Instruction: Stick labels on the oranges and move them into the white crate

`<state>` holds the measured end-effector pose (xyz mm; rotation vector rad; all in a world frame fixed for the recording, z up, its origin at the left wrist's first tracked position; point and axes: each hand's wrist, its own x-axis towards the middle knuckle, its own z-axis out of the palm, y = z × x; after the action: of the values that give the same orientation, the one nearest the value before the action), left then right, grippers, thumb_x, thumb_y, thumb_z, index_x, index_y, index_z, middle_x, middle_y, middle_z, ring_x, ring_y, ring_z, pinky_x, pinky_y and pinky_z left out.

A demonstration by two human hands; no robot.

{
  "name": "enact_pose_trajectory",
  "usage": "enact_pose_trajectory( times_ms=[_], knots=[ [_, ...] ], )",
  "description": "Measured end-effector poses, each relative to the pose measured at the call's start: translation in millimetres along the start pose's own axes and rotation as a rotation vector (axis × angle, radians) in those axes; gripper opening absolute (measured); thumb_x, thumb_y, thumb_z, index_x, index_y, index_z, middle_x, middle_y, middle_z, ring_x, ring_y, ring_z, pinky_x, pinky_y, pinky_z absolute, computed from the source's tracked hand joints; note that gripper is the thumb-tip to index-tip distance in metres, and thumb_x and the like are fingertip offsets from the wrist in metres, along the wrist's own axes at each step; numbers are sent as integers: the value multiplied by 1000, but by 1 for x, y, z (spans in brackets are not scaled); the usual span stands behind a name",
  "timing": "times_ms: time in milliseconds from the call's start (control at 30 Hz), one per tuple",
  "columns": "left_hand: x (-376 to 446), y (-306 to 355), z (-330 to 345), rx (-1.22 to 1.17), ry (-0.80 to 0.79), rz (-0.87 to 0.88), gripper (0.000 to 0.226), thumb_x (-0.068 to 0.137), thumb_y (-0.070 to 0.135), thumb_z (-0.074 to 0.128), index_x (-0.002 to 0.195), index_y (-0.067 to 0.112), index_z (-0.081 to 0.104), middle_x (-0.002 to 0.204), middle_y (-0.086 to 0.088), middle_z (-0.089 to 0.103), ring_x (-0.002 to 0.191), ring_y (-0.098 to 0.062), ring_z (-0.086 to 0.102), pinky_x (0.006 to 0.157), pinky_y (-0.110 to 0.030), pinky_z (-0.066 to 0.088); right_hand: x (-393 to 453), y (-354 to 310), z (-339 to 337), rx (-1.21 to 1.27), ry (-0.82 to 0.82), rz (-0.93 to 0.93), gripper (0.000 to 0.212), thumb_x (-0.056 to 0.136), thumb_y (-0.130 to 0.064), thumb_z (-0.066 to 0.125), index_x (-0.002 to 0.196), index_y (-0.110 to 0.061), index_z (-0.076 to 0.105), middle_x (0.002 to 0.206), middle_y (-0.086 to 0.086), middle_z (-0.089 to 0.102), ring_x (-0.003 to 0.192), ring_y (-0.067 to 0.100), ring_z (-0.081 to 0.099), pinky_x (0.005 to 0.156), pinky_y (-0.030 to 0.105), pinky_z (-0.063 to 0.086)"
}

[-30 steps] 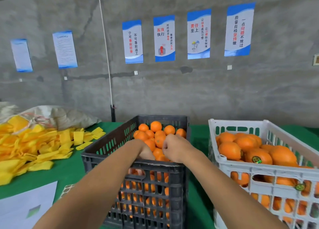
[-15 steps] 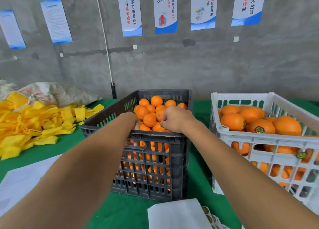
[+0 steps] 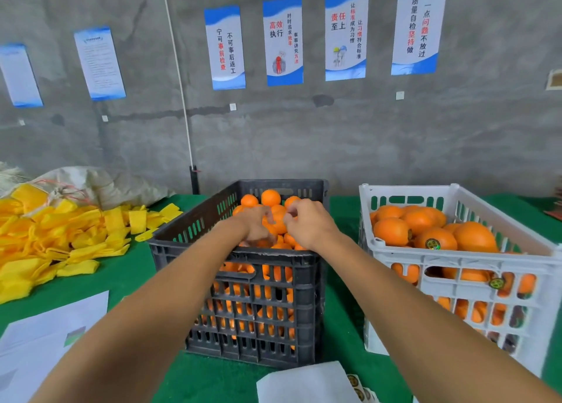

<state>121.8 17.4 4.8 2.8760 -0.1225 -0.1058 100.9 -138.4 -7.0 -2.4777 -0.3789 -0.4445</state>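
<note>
Head view: both hands are over the black crate [image 3: 249, 284], which sits centre on the green table [image 3: 127, 269] and is full of oranges. Left hand [image 3: 254, 224] is curled round an orange [image 3: 278, 223] at the top of the pile, fingers wrapped over its left side. Right hand [image 3: 307, 221] is just beside it on the right, fingertips bunched together at the orange's upper right edge; can't tell if there's a label between them, too small and blurred. The two hands are nearly touching across the fruit. White crate [image 3: 456, 262] stands to the right of the black one, close but apart, holding larger oranges; two show round dark labels [image 3: 432, 244], one on top, one seen through the front wall. Label sheet [image 3: 357, 387] lies at the near table edge next to white paper [image 3: 304, 384]. Yellow foam sleeves [image 3: 54, 238] are heaped on the left, a sack [image 3: 100, 183] behind them. Posters [image 3: 284, 39] on the grey wall.
</note>
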Motion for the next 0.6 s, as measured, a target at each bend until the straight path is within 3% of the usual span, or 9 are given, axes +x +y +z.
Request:
enact_pose_trajectory(
  times_ms=[67,100,200,267,333,433,533,600],
  knots=[
    [2,7,-2,-146,297,129,43,88,18,72,127,19,53,119,-15,63,106,-37,67,87,-46,57,-2,-4,-3,-6,32,8,31,106,-32,46,124,-12,61,119,10,65,110,34,63,82,38,51],
    [0,15,-2,-175,435,218,42,89,17,69,128,20,53,123,-12,61,111,-35,64,91,-46,54,-4,-6,-4,5,68,2,39,108,-36,41,136,-11,52,127,11,62,115,33,62,84,38,50],
    [-31,34,16,-221,758,463,42,96,18,66,135,25,52,130,1,51,106,-24,62,89,-46,55,-32,-6,-7,175,240,-69,49,110,-41,34,153,-17,35,145,5,50,125,22,57,95,38,52],
    [-63,38,39,-324,870,614,50,92,27,76,136,25,53,132,6,48,107,-11,59,87,-27,57,-72,6,-3,311,368,-196,53,108,-45,41,156,-25,31,150,-5,44,131,9,51,103,26,47],
    [-91,40,67,-371,918,764,58,89,34,82,139,19,56,137,3,48,115,-5,55,89,-15,52,-117,23,3,414,481,-285,55,104,-48,50,153,-29,36,149,-12,44,137,5,46,106,15,41],
    [-115,43,116,-340,921,886,60,89,34,83,137,10,60,137,-6,52,121,-16,59,93,-25,56,-170,53,21,482,498,-268,58,99,-45,61,150,-27,43,148,-13,45,139,11,46,107,12,39],
    [-122,39,162,-436,744,817,61,88,39,82,138,18,55,138,2,47,116,-11,58,88,-21,55,-201,78,43,508,396,-154,56,96,-46,68,146,-33,48,146,-19,47,137,6,47,104,10,39],
    [-121,31,195,-478,599,738,59,88,39,82,137,20,55,137,6,45,115,-12,58,86,-32,59,-217,97,56,505,259,-65,58,92,-50,68,145,-37,48,143,-23,49,134,3,49,104,15,44]
  ],
)
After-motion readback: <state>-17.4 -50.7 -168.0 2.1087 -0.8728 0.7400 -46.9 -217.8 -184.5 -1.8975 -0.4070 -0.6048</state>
